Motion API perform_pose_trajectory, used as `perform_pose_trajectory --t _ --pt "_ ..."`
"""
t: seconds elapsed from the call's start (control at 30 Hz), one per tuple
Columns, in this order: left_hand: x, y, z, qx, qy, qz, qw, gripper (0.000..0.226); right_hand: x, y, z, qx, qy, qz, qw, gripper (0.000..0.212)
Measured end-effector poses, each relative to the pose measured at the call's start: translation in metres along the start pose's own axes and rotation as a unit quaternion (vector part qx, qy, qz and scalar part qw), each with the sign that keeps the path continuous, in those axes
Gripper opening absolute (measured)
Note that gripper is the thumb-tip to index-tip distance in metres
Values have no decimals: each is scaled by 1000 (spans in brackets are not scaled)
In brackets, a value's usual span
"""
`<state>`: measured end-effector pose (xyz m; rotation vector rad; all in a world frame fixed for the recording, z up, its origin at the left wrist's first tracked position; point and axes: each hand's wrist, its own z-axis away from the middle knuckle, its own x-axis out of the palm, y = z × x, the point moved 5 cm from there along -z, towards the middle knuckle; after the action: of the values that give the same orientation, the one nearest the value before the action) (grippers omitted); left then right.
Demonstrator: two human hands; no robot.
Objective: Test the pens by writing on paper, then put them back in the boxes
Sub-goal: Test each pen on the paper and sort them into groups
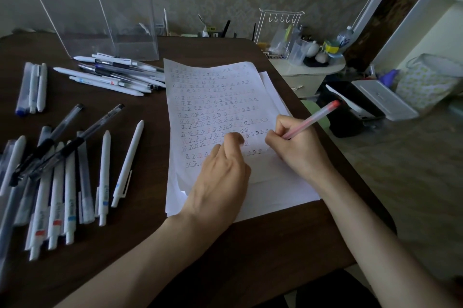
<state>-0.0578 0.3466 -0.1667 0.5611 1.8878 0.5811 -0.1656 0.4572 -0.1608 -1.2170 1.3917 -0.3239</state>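
Observation:
A sheet of white paper [215,97], covered in rows of small written marks, lies on a thin stack of sheets on the dark table [140,112]. My right hand [298,150] grips a pink pen [313,118] with a red end; its tip is down at the paper near the lower rows and hidden behind my fingers. My left hand [220,180] rests on the paper's lower left part, with its fingers loosely curled. Two clear plastic boxes [100,7] stand at the back left. Several loose pens [57,182] lie to the left of the paper.
More pens lie in a pile [112,74] in front of the boxes, and three more [32,87] at the far left. The table's right edge runs close beside the paper. Beyond it stand a small cabinet with bottles [308,62] and a white bin [383,99].

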Motion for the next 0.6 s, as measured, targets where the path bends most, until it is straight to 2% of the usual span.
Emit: perform_pose_trajectory --t 0.1,0.2,0.3,0.4,0.6 --pt "-3 0 -1 -24 2 43 999 23 0 2 0 11 9 6 1000 31" --pt "-9 3 -4 -8 14 44 999 9 -4 -1 0 -4 29 -32 999 32" --pt "-12 -1 -5 -7 21 28 999 26 -5 -9 1 -30 29 -151 988 35" --pt "-12 -1 -5 -7 22 22 999 30 -4 -18 2 -49 1 -243 969 38" --pt "-13 5 -4 29 20 23 999 28 4 -25 6 -48 -54 -258 964 32"
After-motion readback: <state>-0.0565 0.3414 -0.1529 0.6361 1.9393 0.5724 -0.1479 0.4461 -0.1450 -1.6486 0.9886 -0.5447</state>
